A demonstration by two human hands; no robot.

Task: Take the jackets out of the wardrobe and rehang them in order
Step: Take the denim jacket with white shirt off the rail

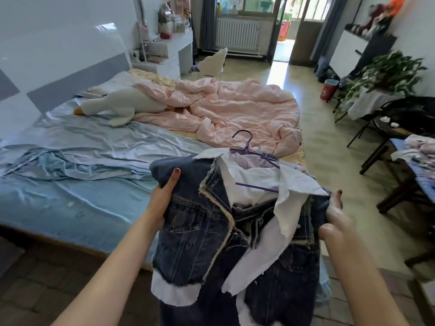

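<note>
A dark denim jacket (193,234) with white collar and frayed white trim hangs in front of me, above the corner of the bed. Both hands hold it by the shoulders. My left hand (162,196) grips the left shoulder, thumb on top of the denim. My right hand (334,217) grips the right shoulder, fingers curled round the fabric. A purple hanger (249,149) sticks up out of the collar, and its lower bar shows across the white lining. No wardrobe is in view.
The bed (70,203) with blue sheets lies ahead and left, with a crumpled pink quilt (235,109) and a white plush goose (122,107) on it. Dark chairs (388,161) with clothes and a potted plant (386,74) stand at the right. Tiled floor runs between.
</note>
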